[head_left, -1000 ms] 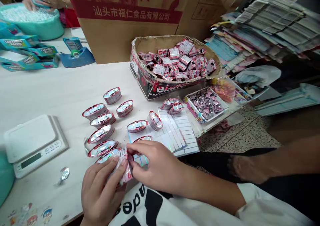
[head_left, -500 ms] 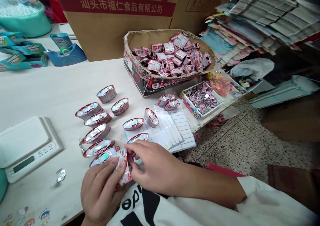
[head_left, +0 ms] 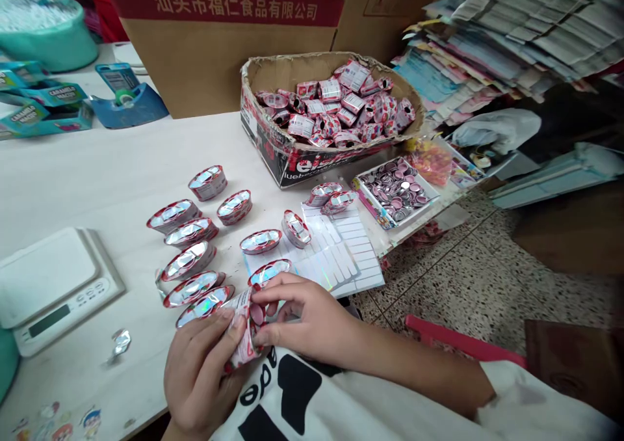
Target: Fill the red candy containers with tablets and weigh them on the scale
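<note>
My left hand point(head_left: 202, 369) is wrapped round a red-and-white printed foil packet point(head_left: 242, 348), low at the table's front edge. Its open end faces right, and a pink round disc point(head_left: 257, 313) shows inside. My right hand point(head_left: 312, 317) has its thumb and index finger on the rim of that opening; the other fingers are curled and partly hidden. Just beyond my hands, several oval packets with shiny silver ends stand in a loose column point(head_left: 188, 261). Other such packets point(head_left: 260, 240) stand to the right, some on sheets of silvery labels point(head_left: 331, 262).
A worn carton point(head_left: 273, 161) full of similar packets stands at the back. Beside it, a shallow box point(head_left: 397, 190) holds pink and silver discs. At left are a white scale point(head_left: 49, 265), a blue tape dispenser point(head_left: 129, 108) and a foil scrap point(head_left: 120, 342). Paper stacks point(head_left: 541, 25) rise at right.
My right thumb and index finger have spread a little apart at the packet's opening, so the pink disc inside now shows. The packets on the table have not moved.
</note>
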Motion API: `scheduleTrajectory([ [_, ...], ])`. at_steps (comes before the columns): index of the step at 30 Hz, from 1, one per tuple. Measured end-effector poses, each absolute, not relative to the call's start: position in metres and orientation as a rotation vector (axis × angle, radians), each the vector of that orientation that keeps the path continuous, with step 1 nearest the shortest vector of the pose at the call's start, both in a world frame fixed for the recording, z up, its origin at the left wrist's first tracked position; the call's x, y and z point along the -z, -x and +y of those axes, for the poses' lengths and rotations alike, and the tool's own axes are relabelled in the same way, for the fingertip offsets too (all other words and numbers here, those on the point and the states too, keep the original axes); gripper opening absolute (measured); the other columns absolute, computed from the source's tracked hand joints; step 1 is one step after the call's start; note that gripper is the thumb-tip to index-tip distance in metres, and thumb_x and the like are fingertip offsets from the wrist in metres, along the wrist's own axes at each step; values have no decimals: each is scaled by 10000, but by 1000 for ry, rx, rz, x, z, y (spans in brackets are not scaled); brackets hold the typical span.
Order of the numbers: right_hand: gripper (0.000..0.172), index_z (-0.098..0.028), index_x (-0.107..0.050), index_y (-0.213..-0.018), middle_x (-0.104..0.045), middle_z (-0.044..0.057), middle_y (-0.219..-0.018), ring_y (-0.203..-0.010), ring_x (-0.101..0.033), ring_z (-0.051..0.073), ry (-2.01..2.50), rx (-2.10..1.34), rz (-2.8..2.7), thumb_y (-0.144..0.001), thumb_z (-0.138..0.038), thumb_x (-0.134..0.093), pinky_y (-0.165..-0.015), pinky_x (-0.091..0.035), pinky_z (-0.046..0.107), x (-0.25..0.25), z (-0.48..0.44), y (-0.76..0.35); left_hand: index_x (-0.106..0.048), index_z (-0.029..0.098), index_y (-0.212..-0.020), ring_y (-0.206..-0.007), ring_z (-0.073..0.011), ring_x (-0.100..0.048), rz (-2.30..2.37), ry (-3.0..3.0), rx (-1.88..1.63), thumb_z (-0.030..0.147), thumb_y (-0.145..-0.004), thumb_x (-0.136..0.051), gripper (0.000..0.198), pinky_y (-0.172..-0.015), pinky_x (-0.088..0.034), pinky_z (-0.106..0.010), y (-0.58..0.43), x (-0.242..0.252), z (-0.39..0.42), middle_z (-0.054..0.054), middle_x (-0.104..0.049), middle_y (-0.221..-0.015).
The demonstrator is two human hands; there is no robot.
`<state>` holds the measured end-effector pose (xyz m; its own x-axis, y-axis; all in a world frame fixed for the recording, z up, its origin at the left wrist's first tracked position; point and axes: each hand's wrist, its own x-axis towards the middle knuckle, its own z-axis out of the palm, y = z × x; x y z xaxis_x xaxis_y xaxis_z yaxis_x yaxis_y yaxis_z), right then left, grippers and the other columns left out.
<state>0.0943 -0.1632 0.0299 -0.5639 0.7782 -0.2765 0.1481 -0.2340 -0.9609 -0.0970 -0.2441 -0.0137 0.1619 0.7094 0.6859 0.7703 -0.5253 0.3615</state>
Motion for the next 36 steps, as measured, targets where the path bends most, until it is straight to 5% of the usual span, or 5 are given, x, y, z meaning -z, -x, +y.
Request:
scheduleTrajectory([
  [5, 536, -196, -768, -1028, -634, 50, -948, -846, -620, 165, 1145, -1836, -1437, -598, -499, -877, -760, -529, 330, -13, -169, -87, -644, 80, -1144, -940, -266, -643, -1484, 2350, 1341, 28, -689, -805, 485, -815, -515, -388, 95, 15, -243, -153, -654, -996],
  [9, 462, -211, -773, -995, -648, 47, -948, -834, -625, 151, 1086, -1776, -1440, -663, -527, -835, -780, -529, 322, -8, -171, -85, -638, 100, -1157, -940, -273, -641, -1491, 2349, 1318, 30, -727, -765, 454, -813, -518, -392, 95, 14, -244, -152, -653, -998],
  [19, 180, -140, -614, -1072, -591, 92, -1047, -931, -572, 166, 999, -1431, -2016, -919, -235, -602, -884, -515, 349, -20, -172, -86, -592, 155, -1260, -928, -254, -653, -1561, 2322, 1309, 36, -740, -752, 557, -803, -529, -370, 95, 14, -245, -117, -648, -997],
  [26, 199, -111, -555, -1128, -567, 156, -1135, -1090, -542, 220, 1011, -1324, -2226, -959, -188, -485, -990, -476, 407, -25, -174, -83, -629, 98, -1198, -924, -278, -661, -1532, 2277, 1338, 13, -679, -796, 552, -802, -539, -397, 92, 19, -247, -149, -666, -987],
  [36, 217, -126, -566, -1151, -570, 129, -1115, -1069, -555, 204, 1133, -1299, -2216, -964, -166, -462, -967, -482, 367, -26, -173, -77, -647, 118, -1164, -899, -257, -678, -1533, 2189, 1343, 22, -660, -802, 537, -814, -557, -381, 88, 20, -242, -125, -696, -952],
])
